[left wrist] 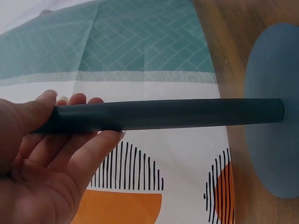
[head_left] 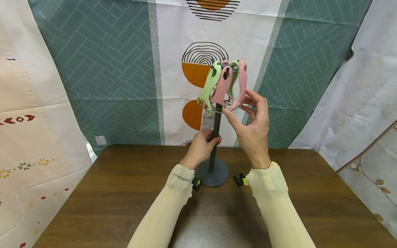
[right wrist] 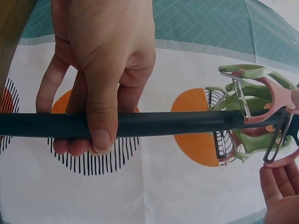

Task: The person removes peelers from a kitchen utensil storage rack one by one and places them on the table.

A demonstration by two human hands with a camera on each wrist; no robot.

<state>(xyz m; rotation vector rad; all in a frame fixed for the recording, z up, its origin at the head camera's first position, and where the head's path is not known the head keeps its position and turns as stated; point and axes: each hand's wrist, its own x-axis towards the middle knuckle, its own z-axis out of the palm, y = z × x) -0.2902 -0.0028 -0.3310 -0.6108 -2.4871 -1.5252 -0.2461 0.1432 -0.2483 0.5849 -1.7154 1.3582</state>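
Observation:
A dark stand with a slim post (head_left: 217, 120) rises from a round base (head_left: 217, 177) on the table. Pink and green Y-shaped peelers hang around its top, blade ends down. Curled around the middle of the post are the fingers and thumb of my left hand (head_left: 200, 147), also seen close in the left wrist view. Higher up, my right hand (head_left: 255, 129) holds the right-hand pink peeler (head_left: 243, 81) near its blade end. Beside that peeler hang a front pink peeler (head_left: 222, 88) and a green peeler (head_left: 209, 84); others behind are partly hidden.
The brown wooden table (head_left: 130, 199) ends just behind the base. A patterned curtain (head_left: 108, 69) hangs close behind the stand, with pale cloths at both sides. Small black wrist devices (head_left: 239, 179) sit below the hands.

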